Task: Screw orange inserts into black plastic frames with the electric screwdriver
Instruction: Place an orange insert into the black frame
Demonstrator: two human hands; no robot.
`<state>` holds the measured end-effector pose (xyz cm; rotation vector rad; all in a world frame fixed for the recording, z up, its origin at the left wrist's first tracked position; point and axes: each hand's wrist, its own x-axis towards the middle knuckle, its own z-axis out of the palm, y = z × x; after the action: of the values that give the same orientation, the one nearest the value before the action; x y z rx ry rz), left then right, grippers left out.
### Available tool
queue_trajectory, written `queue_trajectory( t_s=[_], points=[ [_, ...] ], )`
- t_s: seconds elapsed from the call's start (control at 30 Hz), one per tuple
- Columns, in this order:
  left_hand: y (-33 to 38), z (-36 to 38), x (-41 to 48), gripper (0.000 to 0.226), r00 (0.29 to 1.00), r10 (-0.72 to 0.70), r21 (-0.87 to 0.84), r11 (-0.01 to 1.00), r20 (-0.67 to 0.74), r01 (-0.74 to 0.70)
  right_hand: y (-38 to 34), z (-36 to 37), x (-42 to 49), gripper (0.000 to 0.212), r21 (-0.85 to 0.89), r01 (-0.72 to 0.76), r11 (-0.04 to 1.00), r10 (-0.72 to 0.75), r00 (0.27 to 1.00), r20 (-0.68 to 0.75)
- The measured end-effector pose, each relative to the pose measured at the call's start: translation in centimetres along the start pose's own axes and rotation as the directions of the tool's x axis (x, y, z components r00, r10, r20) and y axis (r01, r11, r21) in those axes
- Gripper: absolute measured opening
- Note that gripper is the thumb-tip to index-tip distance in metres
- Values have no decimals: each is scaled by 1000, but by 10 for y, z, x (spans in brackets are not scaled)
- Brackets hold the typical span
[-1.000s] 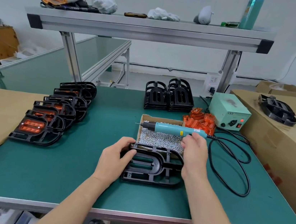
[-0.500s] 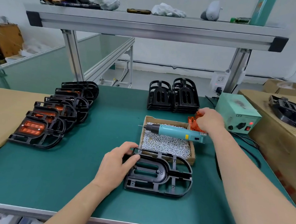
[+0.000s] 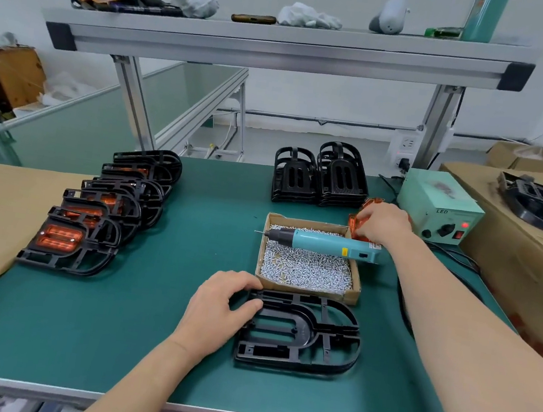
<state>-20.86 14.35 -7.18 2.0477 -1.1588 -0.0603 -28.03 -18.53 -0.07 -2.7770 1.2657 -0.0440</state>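
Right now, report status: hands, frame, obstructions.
Left hand holds black plastic frame. Right hand on orange inserts, hold unclear. Teal electric screwdriver lies across cardboard screw box.

Bare mat (image 3: pixel 191 229) separates the filled frames (image 3: pixel 108 205) from the screw box (image 3: pixel 307 292), which the screwdriver (image 3: pixel 323 244) bars.

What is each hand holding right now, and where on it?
The left hand grips the black frame by its left end. The right hand touches the orange inserts; whether it holds one cannot be told. The screwdriver lies unheld.
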Motion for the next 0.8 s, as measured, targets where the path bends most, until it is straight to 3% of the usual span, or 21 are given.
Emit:
queue_trajectory(
  t_s=[0.13, 0.3, 0.5, 0.67, 0.8],
  points=[
    [1, 1, 1, 15, 1000, -6, 15, 1000, 8, 6, 5, 0, -3, 35, 149, -51, 987, 60, 997, -55],
    [2, 0, 1, 17, 1000, -21, -12, 1000, -2, 21, 9, 1, -3, 22, 382, -85, 920, 125, 989, -82],
    [3, -1, 0, 15, 998, -33, -58, 998, -50, 30, 12, -7, -15, 15, 811, -96, 577, 282, 955, -88],
    [4, -1, 0, 10, 996, -39, -92, 995, -78, 32, -1, -18, -48, 20, 949, 47, 311, 213, 970, -118],
    [3, -1, -1, 10, 992, -68, -138, 989, -106, 53, -21, -13, -82, 18, 968, 120, 221, 150, 976, -156]
  ],
)
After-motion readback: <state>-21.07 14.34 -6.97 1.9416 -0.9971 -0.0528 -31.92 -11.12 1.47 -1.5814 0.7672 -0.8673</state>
